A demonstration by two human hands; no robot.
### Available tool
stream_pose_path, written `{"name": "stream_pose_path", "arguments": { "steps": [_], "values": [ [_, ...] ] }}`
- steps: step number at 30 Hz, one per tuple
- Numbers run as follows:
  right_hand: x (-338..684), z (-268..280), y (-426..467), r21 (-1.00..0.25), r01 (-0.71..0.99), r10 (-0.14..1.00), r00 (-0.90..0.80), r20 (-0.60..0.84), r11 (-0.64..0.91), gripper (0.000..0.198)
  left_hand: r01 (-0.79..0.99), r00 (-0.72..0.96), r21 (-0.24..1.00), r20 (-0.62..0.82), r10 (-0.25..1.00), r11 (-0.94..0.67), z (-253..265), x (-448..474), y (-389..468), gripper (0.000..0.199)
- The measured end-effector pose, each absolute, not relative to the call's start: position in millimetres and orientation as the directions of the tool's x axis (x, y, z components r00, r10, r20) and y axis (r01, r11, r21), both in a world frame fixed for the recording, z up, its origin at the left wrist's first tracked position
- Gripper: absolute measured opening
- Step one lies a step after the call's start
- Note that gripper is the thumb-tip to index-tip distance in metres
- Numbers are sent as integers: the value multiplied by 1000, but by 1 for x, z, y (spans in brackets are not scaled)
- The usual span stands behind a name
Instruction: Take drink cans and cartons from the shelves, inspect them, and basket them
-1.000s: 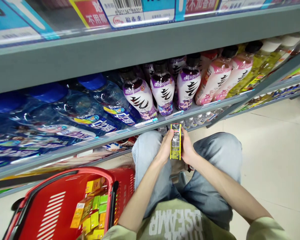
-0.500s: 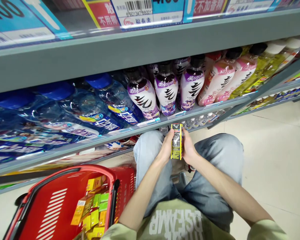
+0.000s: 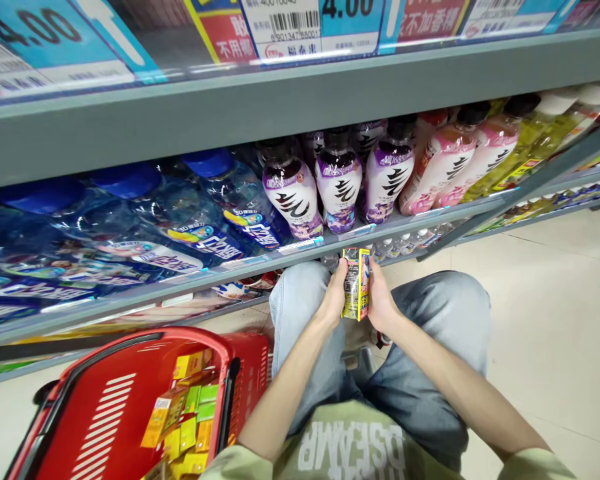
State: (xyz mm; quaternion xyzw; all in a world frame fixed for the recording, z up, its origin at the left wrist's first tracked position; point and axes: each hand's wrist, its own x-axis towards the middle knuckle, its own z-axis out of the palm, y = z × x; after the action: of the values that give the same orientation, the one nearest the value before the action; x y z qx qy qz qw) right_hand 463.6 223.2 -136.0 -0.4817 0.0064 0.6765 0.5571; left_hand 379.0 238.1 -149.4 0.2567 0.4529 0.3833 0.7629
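Between my knees I hold a small black and yellow drink carton [image 3: 355, 285] upright, one hand on each side of it. My left hand [image 3: 334, 293] presses its left side, fingers partly hidden behind it. On the right side my right hand [image 3: 380, 293] grips it in the same way. Fine print covers the carton's dark face, and a yellow and red side shows at its right. Just beyond the carton is the shelf edge [image 3: 300, 252], with purple-labelled bottles [image 3: 339, 190] standing above it.
A red shopping basket [image 3: 105, 373] on the left holds several small yellow and green cartons [image 3: 190, 433]. Blue-capped bottles [image 3: 215, 207] fill the shelf's left part; pink-labelled bottles [image 3: 443, 170] stand further right. An upper shelf edge [image 3: 290, 93] with price tags overhangs them. Pale floor tiles [image 3: 545, 320] lie at right.
The carton has turned slightly between my hands, so more of its yellow and red side shows. The shelf has shifted a little rightward in view.
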Motion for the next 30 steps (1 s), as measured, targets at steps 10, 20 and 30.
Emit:
{"name": "stream_pose_path", "arguments": {
  "steps": [10, 20, 30],
  "values": [
    [462, -131, 225, -519, -776, 750, 90, -655, -360, 33, -498, 314, 565, -589, 744, 658, -138, 378, 237, 54],
    [463, -135, 225, -516, -778, 757, 82, -648, -358, 35, -528, 310, 532, -604, 734, 662, -138, 378, 237, 52],
    [464, -131, 221, -519, -757, 787, 10, -617, -398, 43, -552, 268, 496, -656, 706, 670, -138, 376, 238, 56]
  ]
}}
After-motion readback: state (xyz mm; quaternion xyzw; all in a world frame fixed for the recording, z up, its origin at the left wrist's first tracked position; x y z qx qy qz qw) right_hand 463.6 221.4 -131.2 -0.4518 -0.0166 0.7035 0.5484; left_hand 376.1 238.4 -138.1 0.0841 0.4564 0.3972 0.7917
